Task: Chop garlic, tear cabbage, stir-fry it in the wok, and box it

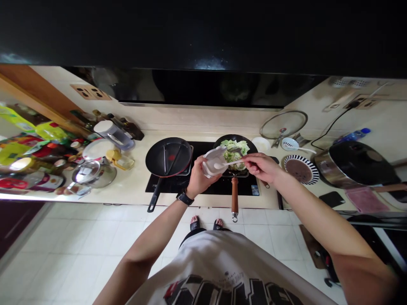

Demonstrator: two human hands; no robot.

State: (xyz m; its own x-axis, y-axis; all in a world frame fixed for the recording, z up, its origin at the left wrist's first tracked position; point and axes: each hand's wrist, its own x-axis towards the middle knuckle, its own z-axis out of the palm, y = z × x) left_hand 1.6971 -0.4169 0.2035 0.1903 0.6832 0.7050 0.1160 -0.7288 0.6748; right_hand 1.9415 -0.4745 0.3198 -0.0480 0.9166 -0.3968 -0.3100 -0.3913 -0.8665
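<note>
Working over a frying pan (235,137) of greens (237,154)
Left hand (202,176) is gripping a white bowl (213,163); right hand (260,167) is pinching a white spoon (230,162), reaching into it.

Pale green cabbage (235,152) popping against a black wok (235,137), and here's a white bowl (214,163) with a white-handled spatula (230,162)! Next door, a black frying pan (159,159) flashes its red centre, while a plate (305,157) shows off bold black-and-white stripes. Down front, a white T-shirt (222,262) sports black and red print, and there's a pink towel (365,200) out right!
</note>
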